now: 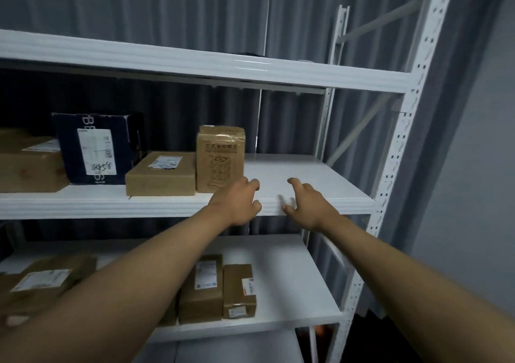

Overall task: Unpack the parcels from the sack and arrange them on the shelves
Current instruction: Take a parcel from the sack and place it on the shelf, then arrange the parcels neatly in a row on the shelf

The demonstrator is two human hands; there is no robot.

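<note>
Both my arms reach out to the middle shelf (306,178) of a white rack. My left hand (237,204) hovers at the shelf's front edge, just below and right of an upright brown printed parcel (220,158); its fingers are loosely curled and hold nothing. My right hand (303,204) is a little to the right with spread, relaxed fingers, also empty. Left of the upright parcel lie a flat brown box (161,174), a dark blue box (97,146) with a white label, and a large brown box (28,165). The sack is out of view.
The lower shelf (292,279) holds two small brown parcels (239,290) (202,289) and a labelled box (47,279) at the left. The top shelf beam (223,64) runs overhead. The rack's perforated upright (401,128) stands at the right, with grey curtains behind.
</note>
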